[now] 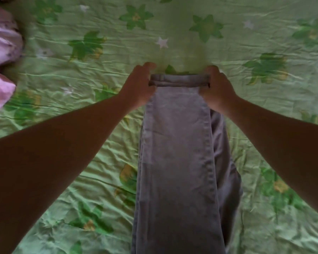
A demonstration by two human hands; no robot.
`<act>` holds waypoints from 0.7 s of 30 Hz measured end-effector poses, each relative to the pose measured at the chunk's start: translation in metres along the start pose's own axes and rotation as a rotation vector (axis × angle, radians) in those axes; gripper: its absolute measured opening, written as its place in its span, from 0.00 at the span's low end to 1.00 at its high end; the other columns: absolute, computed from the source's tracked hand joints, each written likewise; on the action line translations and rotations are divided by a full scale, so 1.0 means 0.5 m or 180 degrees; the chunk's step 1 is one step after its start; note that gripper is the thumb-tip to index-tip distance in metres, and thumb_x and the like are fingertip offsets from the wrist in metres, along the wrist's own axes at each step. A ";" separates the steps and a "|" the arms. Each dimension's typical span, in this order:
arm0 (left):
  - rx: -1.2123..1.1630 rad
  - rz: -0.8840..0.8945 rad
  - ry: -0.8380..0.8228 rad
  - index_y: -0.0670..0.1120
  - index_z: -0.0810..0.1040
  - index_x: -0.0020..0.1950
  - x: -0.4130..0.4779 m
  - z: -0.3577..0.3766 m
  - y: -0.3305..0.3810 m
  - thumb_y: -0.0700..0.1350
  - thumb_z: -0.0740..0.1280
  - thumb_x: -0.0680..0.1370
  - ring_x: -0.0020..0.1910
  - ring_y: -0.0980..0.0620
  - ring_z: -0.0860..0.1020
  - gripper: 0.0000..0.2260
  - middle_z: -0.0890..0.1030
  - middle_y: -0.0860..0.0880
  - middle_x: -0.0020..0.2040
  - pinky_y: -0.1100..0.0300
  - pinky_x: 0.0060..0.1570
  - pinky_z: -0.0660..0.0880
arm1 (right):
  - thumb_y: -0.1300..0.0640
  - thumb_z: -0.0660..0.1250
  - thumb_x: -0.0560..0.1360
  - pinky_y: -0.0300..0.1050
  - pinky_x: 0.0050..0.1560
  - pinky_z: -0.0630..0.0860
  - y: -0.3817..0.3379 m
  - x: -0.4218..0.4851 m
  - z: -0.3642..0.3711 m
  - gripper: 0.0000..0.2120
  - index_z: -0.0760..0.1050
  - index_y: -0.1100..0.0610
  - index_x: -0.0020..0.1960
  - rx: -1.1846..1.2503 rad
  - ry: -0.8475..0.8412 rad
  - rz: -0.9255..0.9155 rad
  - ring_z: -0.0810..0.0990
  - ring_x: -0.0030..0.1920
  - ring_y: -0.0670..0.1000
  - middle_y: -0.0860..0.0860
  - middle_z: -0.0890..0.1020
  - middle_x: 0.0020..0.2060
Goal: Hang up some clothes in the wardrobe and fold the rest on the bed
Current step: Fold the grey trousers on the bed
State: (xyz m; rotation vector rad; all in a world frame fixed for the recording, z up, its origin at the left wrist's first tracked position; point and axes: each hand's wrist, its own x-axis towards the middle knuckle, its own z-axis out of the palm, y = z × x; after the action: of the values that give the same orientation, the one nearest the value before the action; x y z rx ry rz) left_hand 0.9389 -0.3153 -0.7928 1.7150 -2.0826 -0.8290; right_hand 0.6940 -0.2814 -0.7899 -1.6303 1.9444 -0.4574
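Head view: grey trousers (176, 162) lie lengthwise on the bed (81, 125), which has a green flowered sheet. The left hand (139, 85) and right hand (217, 88) each grip a far corner of the trousers' end. Pink clothes (2, 46) sit well left of the trousers on the bed.

The trousers (176, 162) are lying on the bed (81, 57), their far end sitting between the left hand (138, 88) and the right hand (217, 90); bundled clothes (2, 44) are lying well left of the left hand.
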 end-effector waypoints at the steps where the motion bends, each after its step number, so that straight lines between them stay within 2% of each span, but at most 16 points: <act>1: 0.0181 0.0009 0.0142 0.48 0.68 0.72 -0.024 0.018 -0.001 0.40 0.67 0.75 0.60 0.38 0.75 0.25 0.72 0.36 0.64 0.48 0.61 0.74 | 0.61 0.66 0.75 0.48 0.51 0.70 -0.002 -0.024 0.015 0.24 0.68 0.61 0.70 -0.0116 0.0032 0.0004 0.75 0.59 0.64 0.66 0.74 0.60; 3: 0.0547 0.0178 0.0464 0.46 0.67 0.74 -0.117 0.060 0.002 0.46 0.63 0.75 0.69 0.32 0.69 0.27 0.66 0.32 0.71 0.44 0.68 0.69 | 0.57 0.67 0.76 0.54 0.66 0.67 0.001 -0.121 0.048 0.31 0.62 0.63 0.75 -0.0444 0.0145 -0.0125 0.68 0.68 0.68 0.69 0.67 0.69; 5: 0.0927 0.0493 0.0530 0.42 0.64 0.77 -0.259 0.105 0.010 0.51 0.62 0.77 0.75 0.31 0.61 0.29 0.60 0.30 0.76 0.41 0.72 0.62 | 0.48 0.64 0.77 0.61 0.72 0.62 0.022 -0.262 0.086 0.33 0.60 0.60 0.78 -0.0958 0.0153 -0.0467 0.63 0.73 0.69 0.68 0.62 0.75; 8: 0.1319 0.0775 0.0134 0.46 0.63 0.79 -0.474 0.170 0.005 0.56 0.62 0.80 0.79 0.37 0.56 0.29 0.57 0.36 0.80 0.36 0.72 0.61 | 0.40 0.59 0.78 0.67 0.74 0.56 0.074 -0.461 0.131 0.33 0.62 0.54 0.79 -0.1465 -0.0077 -0.0960 0.58 0.78 0.65 0.62 0.60 0.78; 10: 0.1355 0.0772 -0.0091 0.50 0.62 0.80 -0.546 0.203 -0.013 0.59 0.62 0.81 0.80 0.41 0.53 0.29 0.55 0.39 0.81 0.36 0.72 0.59 | 0.37 0.57 0.80 0.69 0.74 0.54 0.107 -0.522 0.155 0.33 0.60 0.52 0.80 -0.1609 -0.0322 -0.1080 0.54 0.80 0.62 0.60 0.58 0.80; 16: 0.1447 0.0552 -0.0281 0.52 0.57 0.81 -0.548 0.227 -0.025 0.59 0.57 0.82 0.81 0.43 0.49 0.29 0.51 0.41 0.82 0.36 0.74 0.54 | 0.35 0.50 0.81 0.67 0.76 0.50 0.131 -0.515 0.196 0.34 0.51 0.49 0.82 -0.1835 -0.0507 -0.0943 0.48 0.81 0.60 0.58 0.52 0.81; 21: 0.1087 0.0386 -0.0223 0.48 0.60 0.80 -0.620 0.201 -0.014 0.59 0.58 0.82 0.80 0.38 0.50 0.29 0.48 0.36 0.81 0.42 0.75 0.59 | 0.35 0.52 0.80 0.69 0.76 0.48 0.124 -0.598 0.160 0.35 0.56 0.52 0.81 -0.1828 -0.0429 -0.0795 0.48 0.81 0.60 0.60 0.54 0.80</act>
State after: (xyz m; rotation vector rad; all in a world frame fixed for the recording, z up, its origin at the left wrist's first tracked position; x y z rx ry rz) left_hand 0.9571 0.0067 -0.8394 1.7176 -2.4630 -0.5268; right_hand 0.7262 0.0298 -0.8306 -2.2073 1.8787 0.1429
